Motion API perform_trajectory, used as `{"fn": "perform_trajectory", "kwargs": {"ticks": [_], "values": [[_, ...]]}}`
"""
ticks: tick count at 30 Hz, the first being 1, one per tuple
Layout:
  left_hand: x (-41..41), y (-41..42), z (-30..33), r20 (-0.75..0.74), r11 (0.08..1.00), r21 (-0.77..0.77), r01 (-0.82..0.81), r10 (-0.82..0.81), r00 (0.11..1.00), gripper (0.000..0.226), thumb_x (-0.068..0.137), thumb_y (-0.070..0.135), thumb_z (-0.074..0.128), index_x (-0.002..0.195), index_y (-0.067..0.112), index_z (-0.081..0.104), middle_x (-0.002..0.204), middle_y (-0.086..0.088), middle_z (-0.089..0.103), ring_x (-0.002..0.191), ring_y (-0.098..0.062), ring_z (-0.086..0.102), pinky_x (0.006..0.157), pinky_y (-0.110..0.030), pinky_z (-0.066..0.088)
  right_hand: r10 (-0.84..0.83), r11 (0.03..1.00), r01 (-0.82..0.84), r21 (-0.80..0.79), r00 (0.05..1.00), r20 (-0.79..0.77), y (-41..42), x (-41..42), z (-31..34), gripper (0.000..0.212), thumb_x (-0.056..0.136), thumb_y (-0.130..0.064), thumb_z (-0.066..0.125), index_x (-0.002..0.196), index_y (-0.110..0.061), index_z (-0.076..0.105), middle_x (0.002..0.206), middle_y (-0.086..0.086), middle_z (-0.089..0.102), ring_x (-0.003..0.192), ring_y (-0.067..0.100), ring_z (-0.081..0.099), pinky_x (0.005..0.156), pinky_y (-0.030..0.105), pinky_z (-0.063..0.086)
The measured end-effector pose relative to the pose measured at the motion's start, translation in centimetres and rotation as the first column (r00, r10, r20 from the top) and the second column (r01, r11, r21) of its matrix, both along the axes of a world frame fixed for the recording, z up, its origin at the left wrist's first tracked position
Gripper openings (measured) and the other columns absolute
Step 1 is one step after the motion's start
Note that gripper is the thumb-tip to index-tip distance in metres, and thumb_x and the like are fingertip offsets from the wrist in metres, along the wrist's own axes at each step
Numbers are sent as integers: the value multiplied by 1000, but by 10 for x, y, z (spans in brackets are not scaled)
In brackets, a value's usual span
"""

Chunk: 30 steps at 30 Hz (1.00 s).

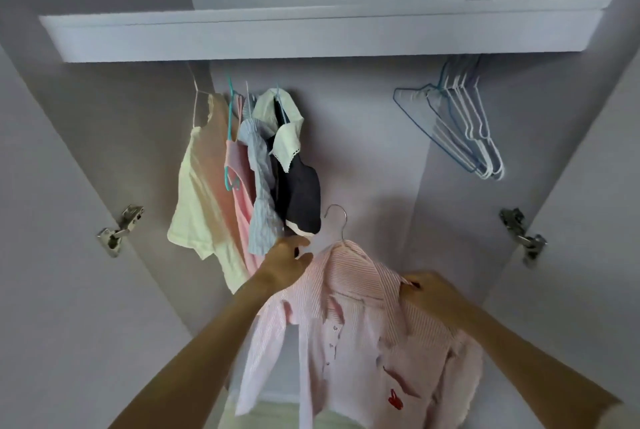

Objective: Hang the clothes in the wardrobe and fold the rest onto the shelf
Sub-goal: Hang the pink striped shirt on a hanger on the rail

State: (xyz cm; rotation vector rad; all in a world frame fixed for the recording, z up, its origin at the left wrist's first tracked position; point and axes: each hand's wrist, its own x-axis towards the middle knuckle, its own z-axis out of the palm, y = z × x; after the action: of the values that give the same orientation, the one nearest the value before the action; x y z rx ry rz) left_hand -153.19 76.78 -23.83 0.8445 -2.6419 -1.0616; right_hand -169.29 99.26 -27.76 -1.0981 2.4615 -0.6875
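An open white wardrobe fills the view, its back wall (363,138) pale grey-lilac in soft, even light. A broad white shelf (311,37) runs across the top, and above it the interior goes on up, plain and bare. The left door (41,255) and right door (595,186) stand swung outward, each carried on a metal hinge: the left hinge (119,229), the right hinge (523,231). Low down, near the bottom edge, a strip of pale greenish floor (273,414) shows.

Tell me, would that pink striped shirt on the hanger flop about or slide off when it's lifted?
Probably floppy: the pink striped shirt sags in loose folds, one sleeve dangling. It looks light. It might slip, as both hands, left hand and right hand, steady its shoulders.
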Motion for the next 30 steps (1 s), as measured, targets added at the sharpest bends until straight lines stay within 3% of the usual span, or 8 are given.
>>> {"fn": "perform_trajectory", "kwargs": {"ticks": [6, 10, 13, 16, 18, 23, 27, 30], "values": [[-16, -10, -3, 94, 1000, 10, 23, -24, 995, 25, 92, 11, 50, 105, -9, 56, 119, -33, 51, 108, -44, 51, 90, -42, 45, -284, 955, 288, 68, 957, -56, 9, -8, 7, 34, 93, -20, 43, 59, -24, 45, 61, -9, 50, 56, 7, 47, 49, 21, 32], [-31, -24, 18, 54, 998, -50, 46, -43, 998, 31, 94, 12, 50, 123, 3, 56, 127, -19, 52, 104, -30, 58, 91, -30, 46, -379, 926, 377, -33, 924, -47, -8, -15, 31, 31, 92, -15, 41, 62, -14, 44, 61, -2, 48, 59, 16, 49, 50, 25, 31], [-51, -42, 40, 37, 977, -212, 17, -10, 999, 37, 95, 16, 49, 131, 9, 50, 135, -16, 40, 114, -34, 52, 102, -39, 41, -393, 914, 387, -124, 919, -27, -36, -21, 50, 15, 92, -10, 42, 83, -10, 53, 75, 1, 52, 72, 20, 51, 56, 24, 33], [-73, -58, 60, 6, 927, -371, -63, 70, 998, 42, 95, 24, 46, 136, 14, 42, 139, -11, 34, 125, -34, 40, 105, -46, 35, -334, 931, 327, -163, 942, -16, -68, -28, 62, 25, 98, -14, 35, 119, -8, 47, 101, 9, 55, 77, 14, 48, 55, 20, 33], [-87, -69, 68, -36, 892, -438, -109, 104, 994, 46, 95, 30, 47, 138, 15, 38, 139, -12, 31, 127, -34, 34, 104, -47, 35, -265, 948, 252, -195, 963, -45, -94, -35, 72, 29, 100, -18, 31, 127, -8, 40, 101, 7, 50, 78, 12, 47, 60, 21, 35], [-114, -96, 62, -106, 895, -389, -218, 192, 976, 72, 90, 40, 53, 148, 21, 14, 148, -13, 15, 131, -37, 27, 99, -48, 37, -261, 930, 207, -303, 953, -151, -152, -52, 86, 31, 100, -16, 34, 128, -5, 42, 112, 12, 57, 100, 25, 56, 80, 29, 41], [-130, -116, 48, -157, 897, -373, -238, 192, 969, 84, 88, 39, 54, 149, 28, -2, 154, -9, 4, 135, -35, 26, 102, -48, 35, -257, 894, 151, -422, 944, -205, -182, -67, 83, 27, 99, -12, 35, 119, 0, 46, 105, 19, 60, 96, 34, 58, 82, 40, 48], [-136, -124, 38, -193, 914, -338, -224, 166, 967, 84, 87, 28, 54, 150, 24, -2, 154, -9, 5, 127, -35, 40, 96, -45, 41, -228, 870, 67, -488, 933, -277, -201, -72, 80, 29, 99, -12, 34, 121, 0, 47, 108, 20, 60, 97, 36, 58, 81, 40, 48]]}}
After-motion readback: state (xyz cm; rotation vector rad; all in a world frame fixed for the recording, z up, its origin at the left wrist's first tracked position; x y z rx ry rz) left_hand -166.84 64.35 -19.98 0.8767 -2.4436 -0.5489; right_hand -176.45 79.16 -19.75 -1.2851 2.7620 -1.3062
